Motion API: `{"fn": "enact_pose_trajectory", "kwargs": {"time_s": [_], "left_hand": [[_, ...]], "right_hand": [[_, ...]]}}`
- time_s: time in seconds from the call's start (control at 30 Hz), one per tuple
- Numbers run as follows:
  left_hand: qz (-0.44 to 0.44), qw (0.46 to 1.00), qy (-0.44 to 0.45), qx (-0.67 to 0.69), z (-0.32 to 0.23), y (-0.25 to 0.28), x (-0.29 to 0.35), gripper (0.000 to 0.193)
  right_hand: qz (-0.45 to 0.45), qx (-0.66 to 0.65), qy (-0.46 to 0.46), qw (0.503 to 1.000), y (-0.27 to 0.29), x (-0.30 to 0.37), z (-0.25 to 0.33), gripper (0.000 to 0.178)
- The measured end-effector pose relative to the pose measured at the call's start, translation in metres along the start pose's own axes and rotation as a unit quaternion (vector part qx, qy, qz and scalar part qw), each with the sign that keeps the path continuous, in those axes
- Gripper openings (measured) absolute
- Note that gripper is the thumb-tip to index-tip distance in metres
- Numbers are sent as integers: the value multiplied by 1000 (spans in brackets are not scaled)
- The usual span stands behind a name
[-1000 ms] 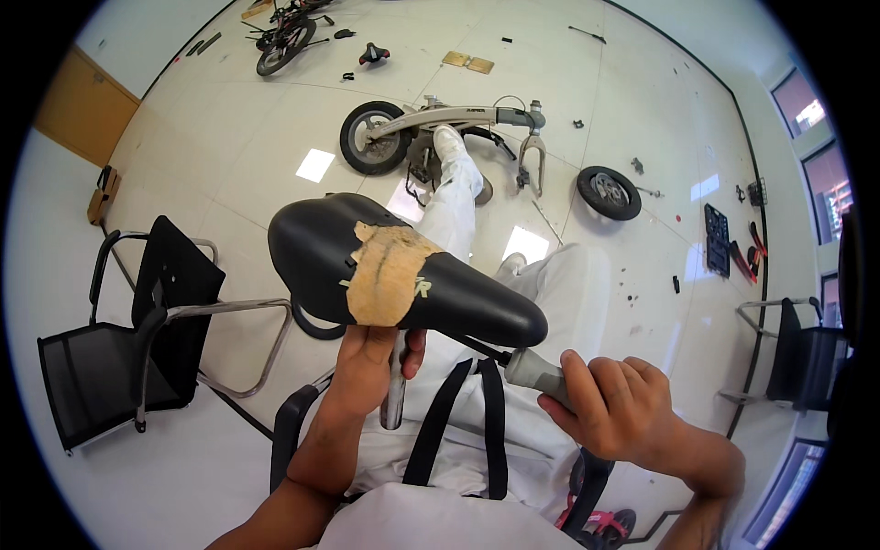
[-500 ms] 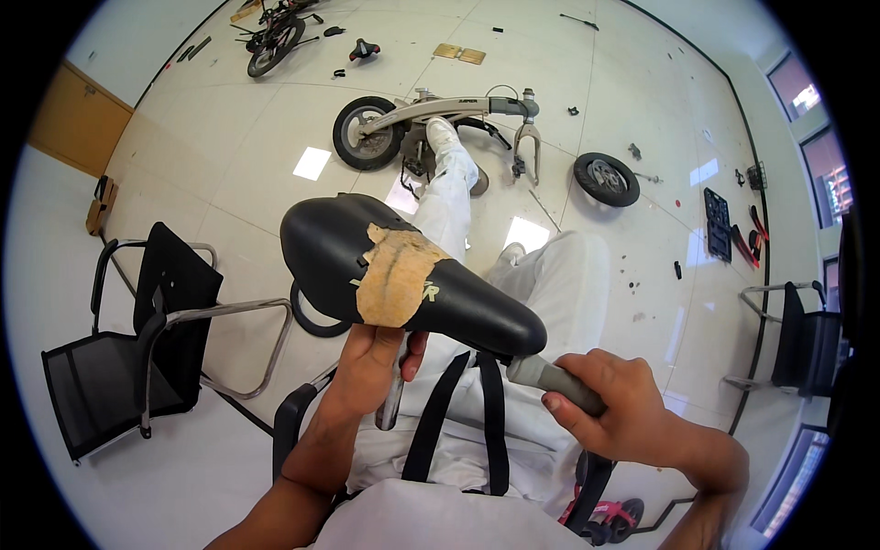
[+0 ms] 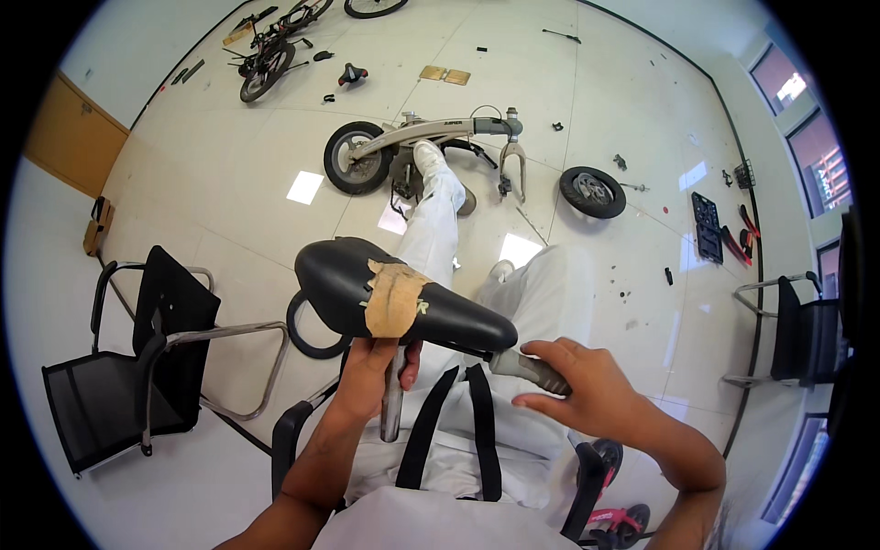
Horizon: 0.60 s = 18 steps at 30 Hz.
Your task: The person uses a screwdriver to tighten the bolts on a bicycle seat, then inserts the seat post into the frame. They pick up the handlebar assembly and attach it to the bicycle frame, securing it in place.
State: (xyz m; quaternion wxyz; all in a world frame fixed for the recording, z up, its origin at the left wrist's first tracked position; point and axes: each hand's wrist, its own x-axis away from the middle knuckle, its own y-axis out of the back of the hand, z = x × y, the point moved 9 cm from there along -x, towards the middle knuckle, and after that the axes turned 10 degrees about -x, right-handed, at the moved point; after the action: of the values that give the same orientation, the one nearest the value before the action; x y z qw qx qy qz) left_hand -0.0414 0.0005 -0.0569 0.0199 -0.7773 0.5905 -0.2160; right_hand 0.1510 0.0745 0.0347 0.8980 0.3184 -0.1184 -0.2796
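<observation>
A black bicycle saddle (image 3: 458, 310) with a torn tan patch of tape or paper (image 3: 392, 298) across its top is held up over my lap, nose to the right. Under it, my left hand (image 3: 374, 371) is closed round the metal seat post (image 3: 392, 403), whose lower end sticks out below. At the saddle's nose is a grey handle (image 3: 532, 369), its far end hidden beneath the saddle. My right hand (image 3: 587, 390) holds this handle loosely, fingers along its upper side and thumb stretched out below.
A partly dismantled grey bike frame (image 3: 449, 130) lies on the floor by my foot, a loose wheel (image 3: 592, 192) to its right. Black chairs (image 3: 179, 321) stand at left and right. Farther right lie a tool case (image 3: 707, 226) and red-handled tools (image 3: 738, 243). Another bike (image 3: 268, 69) lies far left.
The saddle has come lower and slightly nearer, with its nose shifted left. My right hand has moved left with the handle, and its fingers and thumb have loosened. My left hand keeps its grip.
</observation>
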Motion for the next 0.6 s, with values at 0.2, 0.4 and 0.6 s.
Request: {"fn": "enact_pose_trajectory", "kwargs": {"time_s": [0.2,0.4,0.6], "left_hand": [[-17,999,28,19,2,-3,6,34],[-25,984,-25,-175,-15,-2,16,36],[10,980,-21,-198,-6,-1,18,33]], "right_hand": [[-87,346,201,912,-6,11,38,36],[-44,203,130,970,-8,12,37,32],[-7,94,51,994,-13,14,24,29]]}}
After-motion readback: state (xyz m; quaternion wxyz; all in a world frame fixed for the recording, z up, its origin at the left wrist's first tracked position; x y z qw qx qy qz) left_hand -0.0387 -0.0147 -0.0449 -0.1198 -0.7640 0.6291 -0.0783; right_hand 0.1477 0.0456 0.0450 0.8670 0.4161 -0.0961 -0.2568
